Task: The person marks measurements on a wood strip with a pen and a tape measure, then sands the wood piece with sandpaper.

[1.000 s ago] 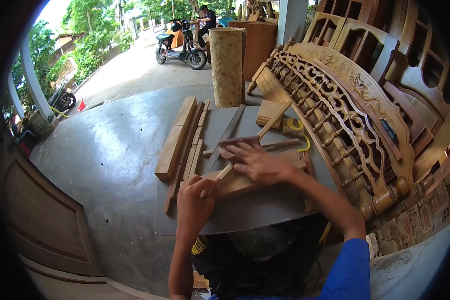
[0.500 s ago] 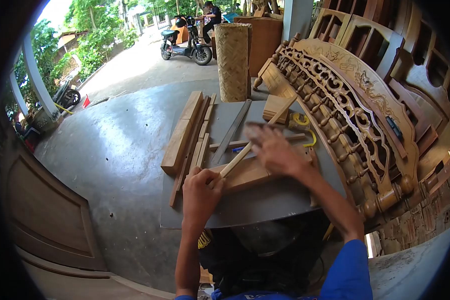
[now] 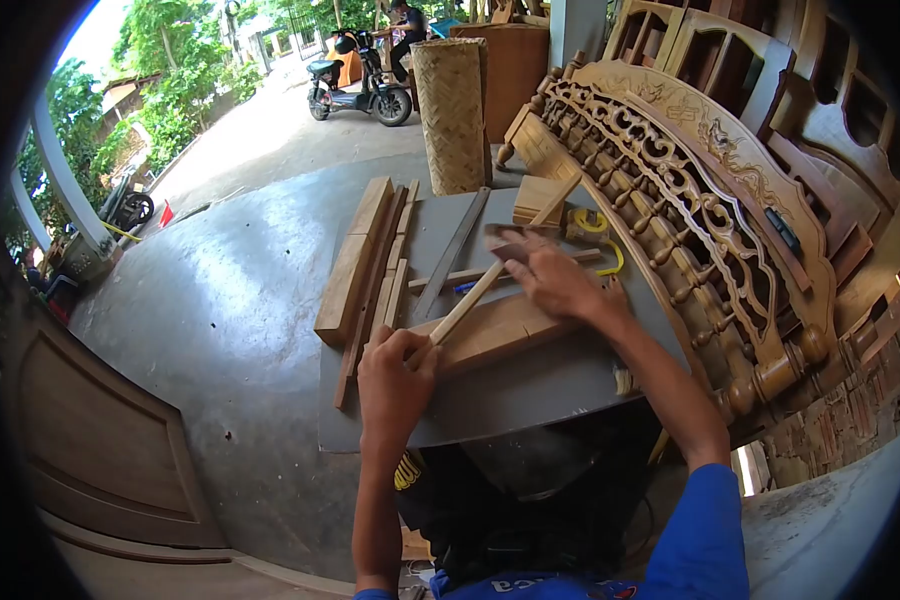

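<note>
My left hand (image 3: 395, 375) is closed round the near end of a thin wooden strip (image 3: 467, 303). The strip slants away from me, with its far end by a small wood block (image 3: 540, 198). My right hand (image 3: 560, 283) is closed on a dark brown piece of sandpaper (image 3: 511, 252), pressed against the strip past its middle; the fingertips are a little blurred. Beneath the strip lies a thick wooden board (image 3: 510, 335). A handsaw blade (image 3: 453, 250), a blue pen (image 3: 464, 288) and a yellow tape measure (image 3: 588, 222) lie beyond my hands.
Several wood pieces (image 3: 355, 262) line the left of the grey tabletop (image 3: 470, 425). A carved wooden headboard (image 3: 660, 180) leans close on the right. Behind the table stand a woven roll (image 3: 452, 118) and an electric scooter (image 3: 370, 95); a person (image 3: 410, 30) sits farther back.
My right hand stays on the strip, its fingers blurred less than before, and the brown sandpaper shows more clearly. My left hand keeps its hold. The whole view has shifted slightly.
</note>
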A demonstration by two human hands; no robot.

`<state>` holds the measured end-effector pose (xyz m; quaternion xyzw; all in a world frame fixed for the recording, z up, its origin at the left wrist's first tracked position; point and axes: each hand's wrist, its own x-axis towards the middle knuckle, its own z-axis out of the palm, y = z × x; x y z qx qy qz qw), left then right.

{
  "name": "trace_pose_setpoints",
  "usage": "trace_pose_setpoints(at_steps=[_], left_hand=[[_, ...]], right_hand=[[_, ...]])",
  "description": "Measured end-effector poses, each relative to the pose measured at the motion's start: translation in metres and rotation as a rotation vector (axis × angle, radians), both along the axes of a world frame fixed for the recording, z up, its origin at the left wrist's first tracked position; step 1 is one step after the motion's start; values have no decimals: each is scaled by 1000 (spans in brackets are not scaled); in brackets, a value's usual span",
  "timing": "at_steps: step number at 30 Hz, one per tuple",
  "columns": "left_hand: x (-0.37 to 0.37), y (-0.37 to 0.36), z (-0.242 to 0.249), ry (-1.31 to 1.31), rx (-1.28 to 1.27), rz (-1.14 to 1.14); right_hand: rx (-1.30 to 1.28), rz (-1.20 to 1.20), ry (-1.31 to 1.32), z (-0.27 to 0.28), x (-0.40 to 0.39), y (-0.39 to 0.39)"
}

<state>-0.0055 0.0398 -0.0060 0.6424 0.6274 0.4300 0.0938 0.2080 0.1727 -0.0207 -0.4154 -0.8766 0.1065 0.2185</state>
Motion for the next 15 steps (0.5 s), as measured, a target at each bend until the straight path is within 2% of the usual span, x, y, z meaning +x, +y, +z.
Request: trace_pose_setpoints(at_steps=[1,2,5,6,9,11,14,15], left_hand=[[-2,0,0,-19,-8,-4],[-3,2,-4,-42,-11,-10],[-1,4,-7,-33,-4,4],[0,5,-7,-16,12,17],[0,1,-9,-17,-17,-3],[-5,4,-4,-52,-37,-28],[-3,5,-3,-112,-74,-33],[-3,6,-5,-71,-41,-23]], right_hand=[[7,-84,26,-2,5,13],[10,-147,-61,1,-5,6],[173,204,-114,8,-30,-50],[340,284,-105,4,-28,-48],[-95,-54,-44,13,1,8],[-148,-224,-21,27,19,42],[42,-43,-278,23,-11,17],[173,80,-240,13,-28,-13]])
